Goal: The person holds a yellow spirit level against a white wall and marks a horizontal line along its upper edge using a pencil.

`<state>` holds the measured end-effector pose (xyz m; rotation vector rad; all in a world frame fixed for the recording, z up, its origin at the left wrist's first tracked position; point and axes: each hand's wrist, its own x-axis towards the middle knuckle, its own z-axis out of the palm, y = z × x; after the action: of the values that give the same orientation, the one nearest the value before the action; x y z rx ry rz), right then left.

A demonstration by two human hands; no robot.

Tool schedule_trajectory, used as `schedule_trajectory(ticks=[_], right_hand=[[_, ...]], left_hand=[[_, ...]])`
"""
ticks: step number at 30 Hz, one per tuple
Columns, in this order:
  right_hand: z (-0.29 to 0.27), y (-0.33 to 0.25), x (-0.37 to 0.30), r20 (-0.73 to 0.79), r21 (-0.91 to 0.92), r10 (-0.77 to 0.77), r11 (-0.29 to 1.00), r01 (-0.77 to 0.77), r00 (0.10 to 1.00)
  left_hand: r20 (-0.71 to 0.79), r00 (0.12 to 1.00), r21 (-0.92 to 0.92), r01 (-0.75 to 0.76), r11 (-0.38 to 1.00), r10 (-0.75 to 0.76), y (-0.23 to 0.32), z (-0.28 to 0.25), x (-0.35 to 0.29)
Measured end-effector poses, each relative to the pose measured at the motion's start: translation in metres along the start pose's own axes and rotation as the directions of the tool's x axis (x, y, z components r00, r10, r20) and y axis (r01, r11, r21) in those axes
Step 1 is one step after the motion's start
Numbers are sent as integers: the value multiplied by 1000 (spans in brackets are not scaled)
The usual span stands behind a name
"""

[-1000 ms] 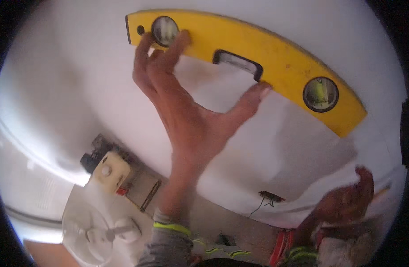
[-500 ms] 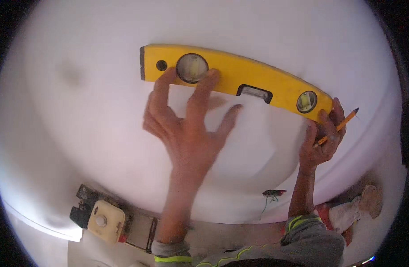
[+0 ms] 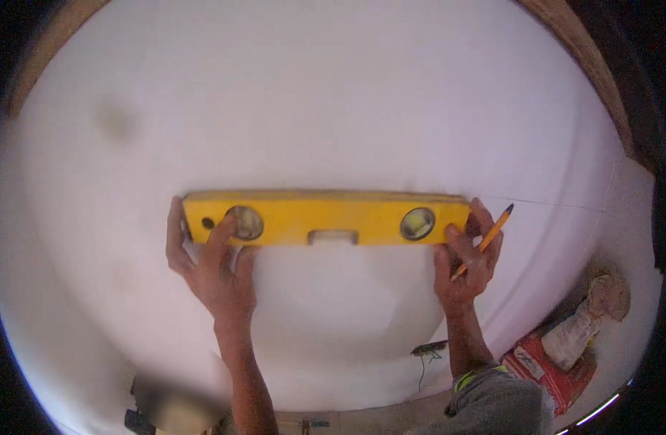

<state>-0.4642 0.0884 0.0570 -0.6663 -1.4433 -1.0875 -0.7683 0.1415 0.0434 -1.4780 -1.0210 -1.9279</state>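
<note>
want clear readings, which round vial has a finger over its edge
The left round vial: a finger of the left hand overlaps it; the right round vial is uncovered.

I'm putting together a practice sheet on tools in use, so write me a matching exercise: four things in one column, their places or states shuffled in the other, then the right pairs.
Column one
1. spirit level
2. pencil
3. left hand
4. pale surface

Column two
A. orange with a dark tip, in the right hand
B. behind everything the hands hold
C. yellow, with a hand at each end
D. empty of any pencil, at the spirit level's left end

Pairs: 1-C, 2-A, 3-D, 4-B
</note>
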Motion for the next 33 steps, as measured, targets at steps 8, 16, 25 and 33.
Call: schedule_trajectory(ticks=[8,16,25,33], right_hand=[[-4,4,2,7,32,60,998,-60,998],[-3,0,7,-17,-4,5,1000,-5,1000],[-4,1,7,-2,-37,-34,999,34,999],[-4,-3,9,-3,-46,-20,999,20,1000]], left_hand=[[-91,996,-89,-35,995,26,-12,19,-4],[-114,992,-176,-81,981,61,-11,18,-1],[-85,996,-153,-52,987,39,-4,14,4],[-75,997,-124,-19,992,10,-3,11,6]])
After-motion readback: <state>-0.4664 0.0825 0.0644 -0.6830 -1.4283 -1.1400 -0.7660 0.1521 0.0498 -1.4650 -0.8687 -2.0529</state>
